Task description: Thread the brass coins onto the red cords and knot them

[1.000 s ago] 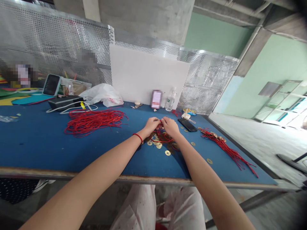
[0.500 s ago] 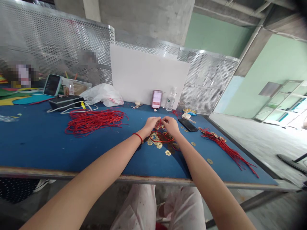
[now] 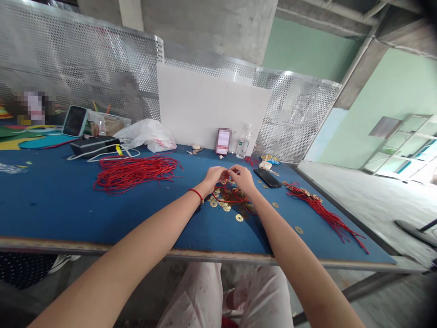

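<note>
My left hand and my right hand meet above the blue table, both closed on a red cord. The cord hangs from between my fingertips and loops down over a pile of brass coins with square holes. What exactly the fingertips pinch, and whether a coin is among it, is too small to make out. One coin lies apart, nearer the table's front edge. My left wrist wears a red cord bracelet.
A heap of red cords lies to the left. To the right are a black phone and a bundle of red cords with coins. Behind my hands stand a lit phone and a clear bottle; a white plastic bag sits back left.
My hands have shifted very slightly, still together on the red cord. The fingers have moved a little at the pinch; the things on the table stay where they were.
</note>
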Available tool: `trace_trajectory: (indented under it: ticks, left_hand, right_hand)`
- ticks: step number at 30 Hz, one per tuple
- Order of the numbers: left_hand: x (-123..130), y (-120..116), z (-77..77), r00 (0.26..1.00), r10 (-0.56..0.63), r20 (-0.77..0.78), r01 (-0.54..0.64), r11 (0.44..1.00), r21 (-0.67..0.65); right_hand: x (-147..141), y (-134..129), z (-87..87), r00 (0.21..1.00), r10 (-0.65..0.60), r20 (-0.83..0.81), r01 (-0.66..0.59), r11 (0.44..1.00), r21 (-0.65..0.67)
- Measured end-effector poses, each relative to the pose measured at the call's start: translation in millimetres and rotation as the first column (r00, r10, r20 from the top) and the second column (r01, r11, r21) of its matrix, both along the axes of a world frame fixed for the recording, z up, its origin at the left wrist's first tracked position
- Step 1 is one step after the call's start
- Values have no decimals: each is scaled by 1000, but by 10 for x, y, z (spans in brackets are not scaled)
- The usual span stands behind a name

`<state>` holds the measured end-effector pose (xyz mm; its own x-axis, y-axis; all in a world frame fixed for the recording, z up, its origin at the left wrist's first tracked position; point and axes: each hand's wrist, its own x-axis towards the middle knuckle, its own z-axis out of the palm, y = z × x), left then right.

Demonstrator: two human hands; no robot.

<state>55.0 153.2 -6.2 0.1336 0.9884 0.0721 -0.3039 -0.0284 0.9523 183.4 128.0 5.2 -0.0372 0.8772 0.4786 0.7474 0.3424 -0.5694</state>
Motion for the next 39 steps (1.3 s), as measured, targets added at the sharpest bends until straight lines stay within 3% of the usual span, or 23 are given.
trace_trajectory:
  ticks: [7,17,21,24,29,32,39]
  left_hand:
    - [-5,4,-23,999,-15,-53,17,998,52]
    - [-1,-51,38,999,-26,-26,26,1000,-6]
    - [-2,-56,46,999,-37,-17,37,999,8]
    - [-5,-52,35,999,-30,-16,31,999,37]
    - [-3,-34,-2,997,-55,-61,59,996,61]
    - [0,-16,-22,995,-59,-86,66,994,87]
    - [1,-8,-28,988,-67,-142,81,992,96]
  right_hand:
    - [-14,-99,45,982,-72,173,69,997,25]
    - [-21,-91,63,974,-124,187,120,992,33]
    - [-23,-69,58,989,-116,93,115,993,13]
    - [-4,-6,29,994,-59,-94,56,998,-36]
    - [49,114,-34,892,-5,-452,-66,988,-142]
    - [59,132,-51,877,13,-480,-89,987,-136]
    - [69,154,-79,929,-11,-369,-22,996,-84]
